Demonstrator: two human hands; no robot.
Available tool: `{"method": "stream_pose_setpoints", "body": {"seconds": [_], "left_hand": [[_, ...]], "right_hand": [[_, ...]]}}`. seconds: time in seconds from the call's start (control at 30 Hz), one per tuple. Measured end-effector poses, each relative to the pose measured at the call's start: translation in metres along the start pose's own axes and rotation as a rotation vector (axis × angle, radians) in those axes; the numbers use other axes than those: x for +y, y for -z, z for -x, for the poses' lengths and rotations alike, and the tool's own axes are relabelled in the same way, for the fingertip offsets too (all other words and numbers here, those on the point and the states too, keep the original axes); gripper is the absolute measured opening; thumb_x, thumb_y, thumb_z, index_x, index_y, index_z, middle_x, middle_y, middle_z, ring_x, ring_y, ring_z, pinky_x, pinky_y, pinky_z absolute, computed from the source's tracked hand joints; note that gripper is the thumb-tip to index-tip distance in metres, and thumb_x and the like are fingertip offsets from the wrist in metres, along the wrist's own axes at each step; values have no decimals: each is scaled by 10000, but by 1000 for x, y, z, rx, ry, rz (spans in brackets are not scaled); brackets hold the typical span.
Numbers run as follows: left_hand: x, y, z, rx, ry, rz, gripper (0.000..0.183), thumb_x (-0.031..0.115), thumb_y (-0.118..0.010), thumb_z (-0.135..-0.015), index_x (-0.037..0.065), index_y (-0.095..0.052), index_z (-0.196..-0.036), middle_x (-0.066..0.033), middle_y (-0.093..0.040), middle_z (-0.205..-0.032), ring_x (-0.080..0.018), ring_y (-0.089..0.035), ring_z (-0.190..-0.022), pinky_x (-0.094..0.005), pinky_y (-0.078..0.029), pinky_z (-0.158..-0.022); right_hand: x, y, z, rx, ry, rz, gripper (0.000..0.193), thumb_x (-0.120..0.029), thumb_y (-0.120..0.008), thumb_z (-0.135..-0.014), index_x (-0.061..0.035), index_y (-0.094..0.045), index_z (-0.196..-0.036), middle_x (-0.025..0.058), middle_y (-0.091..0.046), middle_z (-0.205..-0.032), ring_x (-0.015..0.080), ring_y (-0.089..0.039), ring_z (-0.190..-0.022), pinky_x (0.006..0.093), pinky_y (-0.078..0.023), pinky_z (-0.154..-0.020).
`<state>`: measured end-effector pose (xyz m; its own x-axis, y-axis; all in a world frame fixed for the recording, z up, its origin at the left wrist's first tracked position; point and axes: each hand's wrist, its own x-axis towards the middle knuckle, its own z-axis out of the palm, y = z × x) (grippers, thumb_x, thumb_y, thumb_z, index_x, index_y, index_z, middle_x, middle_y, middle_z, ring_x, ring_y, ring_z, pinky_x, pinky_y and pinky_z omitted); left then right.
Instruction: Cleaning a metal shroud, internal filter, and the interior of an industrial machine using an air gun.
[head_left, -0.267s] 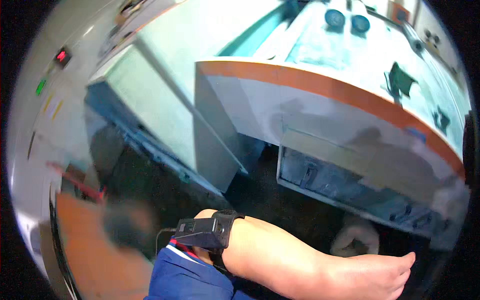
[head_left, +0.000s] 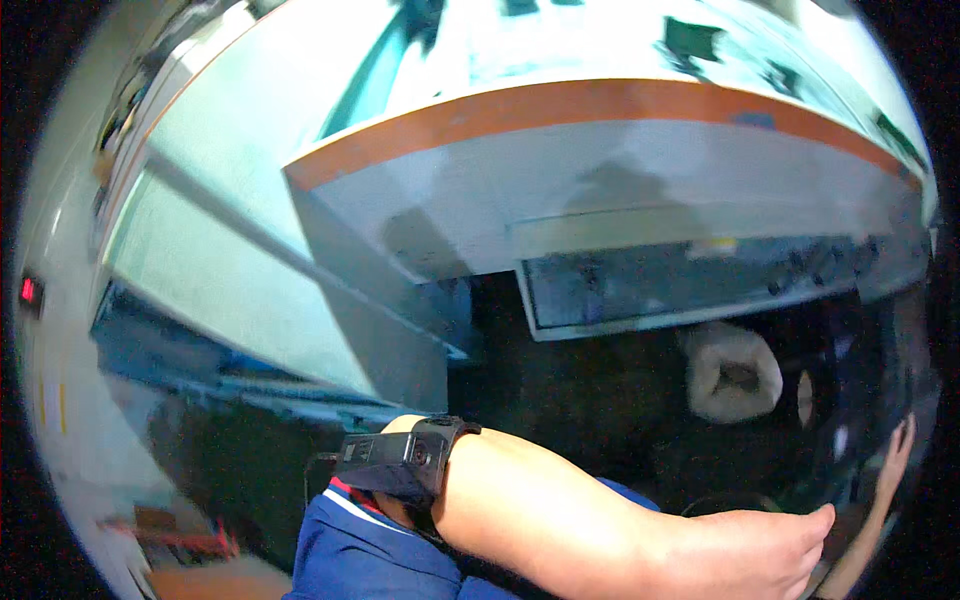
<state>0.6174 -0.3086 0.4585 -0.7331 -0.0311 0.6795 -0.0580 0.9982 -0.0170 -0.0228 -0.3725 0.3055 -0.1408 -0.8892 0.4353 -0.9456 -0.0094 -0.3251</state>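
My left arm crosses the lower part of the view from a blue sleeve, with a small black camera-like device strapped to it. At its end my left hand has its fingers bent under, knuckles toward the right; whatever may be in them is hidden. Near the right rim is my right hand, its fingers stretched out and pointing upward, beside dark clutter too dim to make out. A thin dark curved rim shows just behind my left wrist.
A white counter with an orange edge spans the top, a dark-fronted compartment beneath it. A pale round bin-like thing stands on the dark floor. To the left is a pale cabinet. A green object sits on the counter.
The view has turned toward the right, so the counter and cabinet have shifted left and up. My right hand has come into view at the right. My left arm keeps nearly the same pose.
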Motion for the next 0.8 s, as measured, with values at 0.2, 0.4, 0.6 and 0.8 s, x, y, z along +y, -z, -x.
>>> {"method": "stream_pose_setpoints", "body": {"seconds": [0.2, 0.4, 0.6, 0.8], "left_hand": [[57, -23, -32, 9, -212, 325, 281, 292, -536, -911, 82, -713, -849, -40, -685, -893, -225, -636, -859, -411, -446, -818], [65, -144, -20, -253, -4, 784, 366, 238, -718, -779, 62, -608, -1081, -132, -637, -1056, -323, -614, -992, -430, -499, -858], [50, -239, 199, -1121, 630, 427, 518, 351, -720, -870, 25, -619, -1260, -208, -634, -1253, -382, -591, -1190, -455, -491, -996], [112, -193, 290, -1970, 340, 249, 275, 272, -568, -970, 186, -709, -1189, -95, -738, -1111, -261, -701, -1017, -379, -547, -909]], "right_hand": [[83, 81, 446, -79, -600, 299, 641, -221, -563, -1000, 19, -297, -1532, 223, -336, -1581, 362, -343, -1442, 419, -254, -1194], [-33, 113, 750, -488, -1277, 212, 506, -259, -627, -936, 41, -535, -1332, 249, -613, -1271, 357, -579, -1161, 437, -447, -1015], [-153, 125, 749, -384, -1672, -56, 655, -294, -644, -911, -18, -429, -1466, 250, -553, -1399, 379, -547, -1277, 426, -442, -1059], [-169, 141, 880, -152, -1668, 33, 579, -304, -633, -900, -30, -511, -1395, 252, -552, -1389, 403, -546, -1266, 415, -427, -1060]]}}
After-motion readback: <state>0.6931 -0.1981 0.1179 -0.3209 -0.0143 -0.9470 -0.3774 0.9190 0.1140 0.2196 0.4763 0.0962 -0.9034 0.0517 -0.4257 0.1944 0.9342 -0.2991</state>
